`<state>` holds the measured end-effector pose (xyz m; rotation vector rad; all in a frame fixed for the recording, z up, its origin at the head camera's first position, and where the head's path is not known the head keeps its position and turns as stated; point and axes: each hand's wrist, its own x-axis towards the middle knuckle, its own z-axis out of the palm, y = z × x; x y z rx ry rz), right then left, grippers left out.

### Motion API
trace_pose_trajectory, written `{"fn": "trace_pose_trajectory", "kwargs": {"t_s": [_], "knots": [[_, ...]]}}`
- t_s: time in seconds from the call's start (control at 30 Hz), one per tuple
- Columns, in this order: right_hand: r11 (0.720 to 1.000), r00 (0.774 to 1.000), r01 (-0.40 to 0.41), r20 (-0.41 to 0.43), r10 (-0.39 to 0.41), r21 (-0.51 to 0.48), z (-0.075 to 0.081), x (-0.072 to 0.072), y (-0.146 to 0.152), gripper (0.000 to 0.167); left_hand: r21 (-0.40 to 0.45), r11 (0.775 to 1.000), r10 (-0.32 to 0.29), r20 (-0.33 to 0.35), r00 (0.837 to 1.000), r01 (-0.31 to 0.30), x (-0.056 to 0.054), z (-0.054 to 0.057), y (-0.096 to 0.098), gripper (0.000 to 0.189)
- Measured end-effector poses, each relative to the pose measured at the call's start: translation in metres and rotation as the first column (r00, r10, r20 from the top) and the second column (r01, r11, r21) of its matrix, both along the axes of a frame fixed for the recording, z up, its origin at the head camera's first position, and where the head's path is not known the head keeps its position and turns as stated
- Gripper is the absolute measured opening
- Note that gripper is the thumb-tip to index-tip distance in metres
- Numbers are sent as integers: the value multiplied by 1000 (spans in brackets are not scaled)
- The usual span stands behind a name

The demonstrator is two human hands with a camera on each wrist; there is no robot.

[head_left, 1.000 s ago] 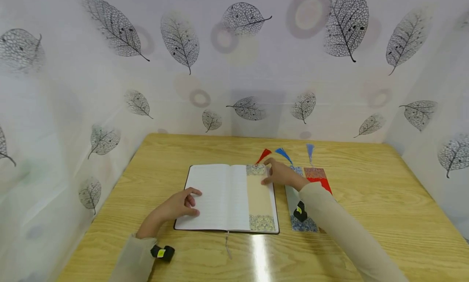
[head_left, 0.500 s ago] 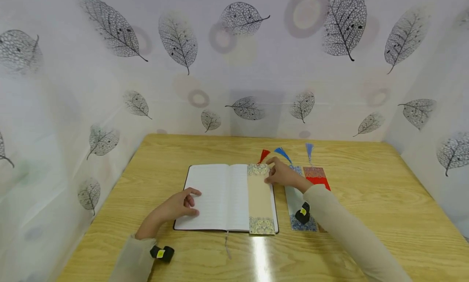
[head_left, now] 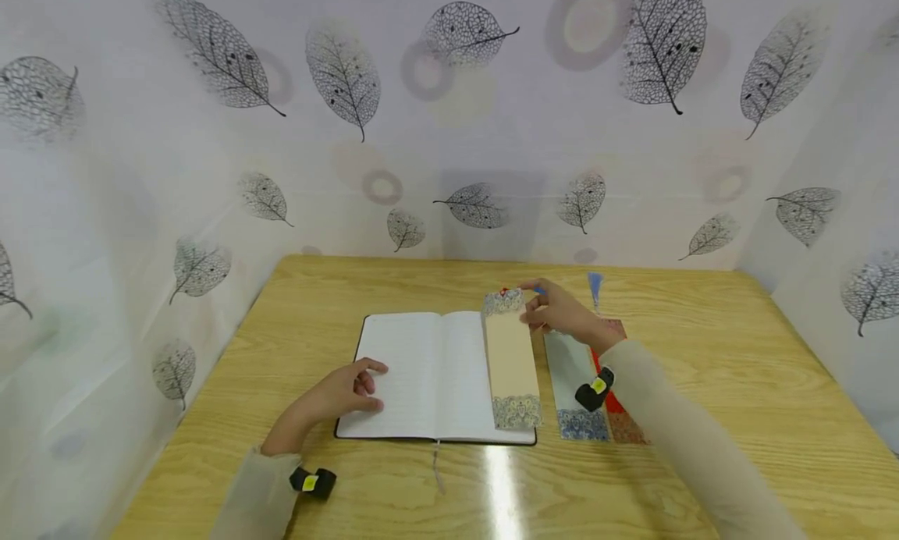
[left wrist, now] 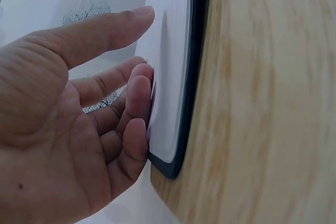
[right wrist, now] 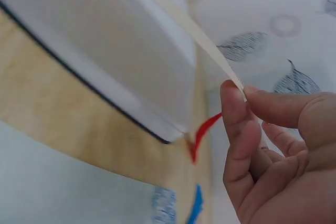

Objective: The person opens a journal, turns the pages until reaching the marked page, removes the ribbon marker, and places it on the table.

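An open notebook (head_left: 403, 353) with lined white pages and a dark cover lies on the table. My right hand (head_left: 567, 314) pinches the upper right edge of a cream bookmark (head_left: 511, 357) with patterned ends. It is lifted above the right page, tilted, and overlaps the notebook's right edge in the head view. The right wrist view shows thumb and finger on the bookmark's thin edge (right wrist: 210, 45), its red tassel (right wrist: 202, 135) hanging down. My left hand (head_left: 337, 392) rests at the left page's outer edge, thumb and fingers apart and loosely bent, the fingertips touching the page edge (left wrist: 168, 77).
Right of the notebook lie a grey-blue bookmark (head_left: 570, 376) and a red one (head_left: 627, 428), partly covered by my right arm. A lilac tassel (head_left: 595, 289) points toward the back. The notebook's ribbon (head_left: 437, 468) trails onto the wooden table (head_left: 351, 282). A leaf-print curtain (head_left: 485, 134) hangs behind.
The cream bookmark was lying on the right page; my right hand has lifted it and drawn it slightly right and back. The left hand stays in place.
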<state>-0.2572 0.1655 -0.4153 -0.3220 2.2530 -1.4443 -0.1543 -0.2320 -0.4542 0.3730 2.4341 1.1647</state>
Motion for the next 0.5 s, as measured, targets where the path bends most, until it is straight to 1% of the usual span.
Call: {"fn": "trace_pose_trajectory", "kwargs": {"t_s": [0.1,0.3,0.4,0.5], "knots": [[998,998,54,-21,-54,12,12,-7,14,64,13,1000,-9,1,1000,9,-1,-1,-1,55],[989,988,148,-46,-149,-25,37,-19,57,68,18,1000,-10,5,1000,10,-1,-1,-1,55],[980,978,200,-64,-201,-17,44,-23,84,69,11,1000,-7,5,1000,7,-1,-1,-2,55],[967,965,255,-74,-253,12,46,-23,111,73,3,1000,-4,4,1000,4,-1,0,-1,55]]}}
